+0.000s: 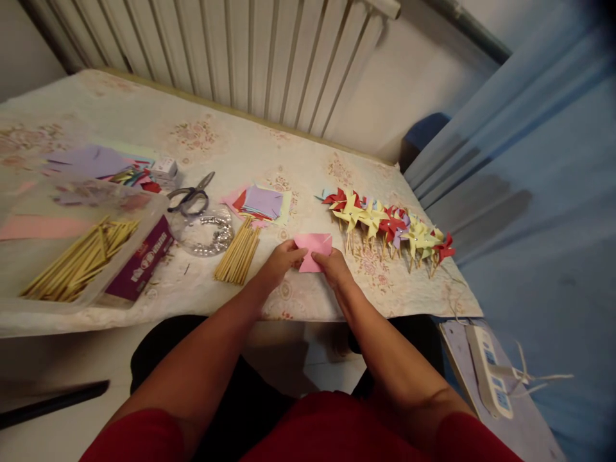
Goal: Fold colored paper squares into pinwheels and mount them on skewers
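Observation:
A pink paper square with slits at its corners is held up in front of me, above the near part of the table. My left hand pinches its left edge, and my right hand grips it on the right, thumb on top. Left of my left hand lies a bundle of thin wooden sticks. Behind the sticks is a stack of coloured paper squares, a purple one on top. The fingers beneath the paper are mostly hidden.
Finished paper pinwheels on sticks stand in a row at right. To the left are scissors, a clear dish of shiny pins, a plastic bin with sticks, and paper scraps. A power strip lies at lower right.

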The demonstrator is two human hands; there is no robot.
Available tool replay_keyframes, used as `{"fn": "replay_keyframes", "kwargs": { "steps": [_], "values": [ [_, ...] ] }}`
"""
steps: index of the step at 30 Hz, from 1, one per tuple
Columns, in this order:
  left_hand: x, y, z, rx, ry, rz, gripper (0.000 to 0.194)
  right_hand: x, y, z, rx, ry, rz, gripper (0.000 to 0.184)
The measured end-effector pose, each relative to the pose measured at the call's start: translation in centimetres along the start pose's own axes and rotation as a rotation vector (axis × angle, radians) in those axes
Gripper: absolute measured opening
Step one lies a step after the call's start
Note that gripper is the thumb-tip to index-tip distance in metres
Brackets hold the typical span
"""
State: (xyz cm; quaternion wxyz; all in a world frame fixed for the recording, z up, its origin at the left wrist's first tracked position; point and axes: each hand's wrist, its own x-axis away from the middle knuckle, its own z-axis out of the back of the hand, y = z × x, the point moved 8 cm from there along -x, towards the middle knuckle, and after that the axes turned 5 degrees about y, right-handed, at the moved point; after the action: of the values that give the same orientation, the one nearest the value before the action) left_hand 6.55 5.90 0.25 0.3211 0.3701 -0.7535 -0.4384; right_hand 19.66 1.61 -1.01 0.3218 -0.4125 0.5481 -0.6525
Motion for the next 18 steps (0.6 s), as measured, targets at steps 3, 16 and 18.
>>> {"fn": "replay_keyframes", "kwargs": {
  "steps": [3,16,18],
  "values": [
    [0.0,0.1,0.2,0.027,0.008,-0.023,0.036,-0.4,-0.7,-0.7,0.068,0.000,0.018,0.030],
    [0.3,1.9,2.1,-0.156,0.194,-0.107,0.035,-1.0,-1.6,-2.5,0.170,-0.032,0.031,0.034],
    [0.2,1.7,2.1,-0.145,0.172,-0.102,0.036,-0.8,-1.7,-2.5,0.159,-0.048,0.031,0.035]
  ]
}}
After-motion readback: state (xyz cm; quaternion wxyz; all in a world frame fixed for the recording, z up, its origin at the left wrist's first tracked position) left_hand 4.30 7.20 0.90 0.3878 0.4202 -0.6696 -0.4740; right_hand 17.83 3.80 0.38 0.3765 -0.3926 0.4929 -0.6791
